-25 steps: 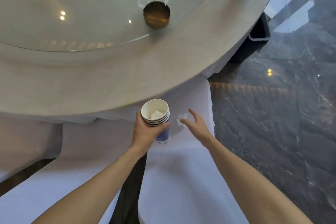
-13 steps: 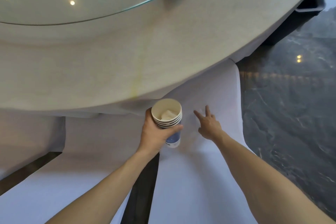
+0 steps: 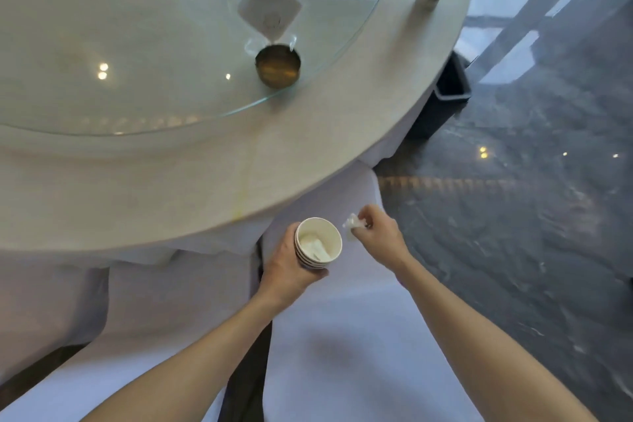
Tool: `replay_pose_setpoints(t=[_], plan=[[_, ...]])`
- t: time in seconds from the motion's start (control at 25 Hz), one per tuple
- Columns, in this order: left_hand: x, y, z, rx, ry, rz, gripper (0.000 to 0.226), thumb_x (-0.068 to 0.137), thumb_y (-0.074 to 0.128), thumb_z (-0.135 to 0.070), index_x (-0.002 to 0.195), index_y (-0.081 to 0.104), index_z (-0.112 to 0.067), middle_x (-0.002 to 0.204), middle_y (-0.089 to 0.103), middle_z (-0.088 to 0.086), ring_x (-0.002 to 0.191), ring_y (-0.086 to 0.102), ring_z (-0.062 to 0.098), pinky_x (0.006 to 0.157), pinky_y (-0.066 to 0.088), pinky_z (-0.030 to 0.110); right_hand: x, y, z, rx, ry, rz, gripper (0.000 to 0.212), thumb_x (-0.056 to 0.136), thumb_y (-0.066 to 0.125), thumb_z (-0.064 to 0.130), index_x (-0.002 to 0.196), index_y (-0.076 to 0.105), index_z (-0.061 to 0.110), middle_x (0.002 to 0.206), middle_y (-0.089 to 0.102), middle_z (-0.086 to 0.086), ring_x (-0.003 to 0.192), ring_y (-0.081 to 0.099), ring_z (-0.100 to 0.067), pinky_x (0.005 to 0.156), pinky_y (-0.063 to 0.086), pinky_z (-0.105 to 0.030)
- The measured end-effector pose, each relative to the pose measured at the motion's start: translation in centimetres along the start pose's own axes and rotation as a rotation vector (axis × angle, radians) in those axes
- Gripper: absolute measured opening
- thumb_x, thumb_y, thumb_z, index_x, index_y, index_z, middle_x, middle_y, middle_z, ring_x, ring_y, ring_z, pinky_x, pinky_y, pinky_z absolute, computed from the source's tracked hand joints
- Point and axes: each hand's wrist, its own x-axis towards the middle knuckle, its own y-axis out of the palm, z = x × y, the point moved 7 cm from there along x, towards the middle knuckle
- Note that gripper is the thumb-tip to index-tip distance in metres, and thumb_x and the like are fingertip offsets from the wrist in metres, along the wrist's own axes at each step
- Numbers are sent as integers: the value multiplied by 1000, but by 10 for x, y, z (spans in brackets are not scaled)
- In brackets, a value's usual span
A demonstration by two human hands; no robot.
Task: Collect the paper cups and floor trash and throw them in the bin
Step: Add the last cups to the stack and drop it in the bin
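A: Head view, nearest first: what are the hands doing?

B: The left hand [image 3: 291,267] is wrapped around a stack of paper cups [image 3: 318,243], fingers curled tight on the side. A crumpled white bit [image 3: 317,247] lies inside the top cup.

A: And the other one?

B: The right hand [image 3: 378,233] pinches a small scrap of white trash [image 3: 351,226] between thumb and fingertips, just beside the stack's rim, not touching it. Both are above a white chair cover [image 3: 342,336].

A: Farther out?

B: The round worktop [image 3: 205,181], with a glass turntable [image 3: 137,79] carrying a brass holder [image 3: 278,67] and a white card [image 3: 269,8]. Beyond its right edge, a dark bin [image 3: 448,89] stands on the dark marble floor [image 3: 513,216], well apart from both hands.
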Motion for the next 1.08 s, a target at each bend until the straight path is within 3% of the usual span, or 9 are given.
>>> replay_pose_setpoints(t=[0.16, 0.24, 0.32, 0.4, 0.52, 0.72, 0.84, 0.92, 1.08], plan=[[-26, 0, -66, 10, 94, 53, 84, 57, 96, -29, 127, 50, -38, 121, 64, -16, 112, 63, 13, 90, 54, 34, -59, -77, 75, 247, -139, -152, 18, 85, 75, 32, 87, 59, 24, 81, 65, -1, 68, 53, -9, 63, 45, -27], [-39, 6, -91, 7, 121, 60, 85, 57, 95, -30, 128, 49, -38, 121, 66, -13, 110, 65, 14, 87, 57, 38, -89, -97, 93, 250, -220, -189, 17, 84, 77, 30, 84, 60, 25, 79, 64, -2, 67, 53, -8, 63, 45, -26], [-47, 14, -108, 11, 148, 52, 85, 57, 95, -32, 129, 49, -38, 120, 67, -11, 108, 66, 15, 82, 58, 35, -110, -103, 99, 121, -299, -197, 13, 86, 76, 24, 85, 63, 22, 84, 59, 8, 72, 54, -7, 67, 49, -25], [-57, 22, -128, 19, 197, 30, 86, 58, 95, -35, 130, 48, -38, 120, 67, -10, 107, 66, 15, 80, 58, 30, -127, -108, 95, -40, -360, -163, 3, 90, 71, 20, 92, 69, 18, 92, 57, 9, 82, 56, -11, 77, 55, -33], [-74, 49, -161, 79, 300, 6, 86, 65, 95, -42, 135, 46, -39, 123, 64, -10, 108, 66, 19, 86, 61, 30, -150, -129, 77, -299, -406, -96, 22, 96, 58, 19, 110, 75, 16, 107, 66, -2, 97, 54, -23, 90, 51, -45], [-116, 112, -206, 69, 352, -51, 85, 66, 95, -48, 138, 49, -36, 123, 66, -11, 107, 67, 16, 85, 60, 24, -201, -198, 48, -419, -573, -83, 34, 101, 49, 25, 130, 65, 17, 136, 62, -6, 115, 59, -30, 103, 44, -44], [-144, 156, -234, 31, 351, -80, 91, 56, 88, -55, 136, 51, -33, 121, 68, -5, 105, 69, 19, 85, 64, 36, -225, -231, 9, -528, -554, 93, 35, 103, 34, 31, 113, 66, 19, 123, 65, -4, 111, 58, -28, 101, 39, -50], [-159, 184, -251, 30, 353, -98, 95, 50, 82, -59, 135, 52, -31, 120, 69, -4, 104, 69, 18, 84, 61, 34, -232, -248, -20, -546, -504, 178, 34, 105, 26, 32, 99, 57, 19, 108, 63, -3, 104, 55, -25, 99, 40, -52], [-170, 236, -277, 84, 358, -110, 99, 53, 88, -63, 139, 46, -36, 123, 69, -7, 106, 70, 19, 92, 61, 44, -227, -286, -64, -409, -317, 287, 38, 107, 21, 41, 114, 56, 27, 130, 63, -11, 118, 55, -34, 107, 39, -51]])
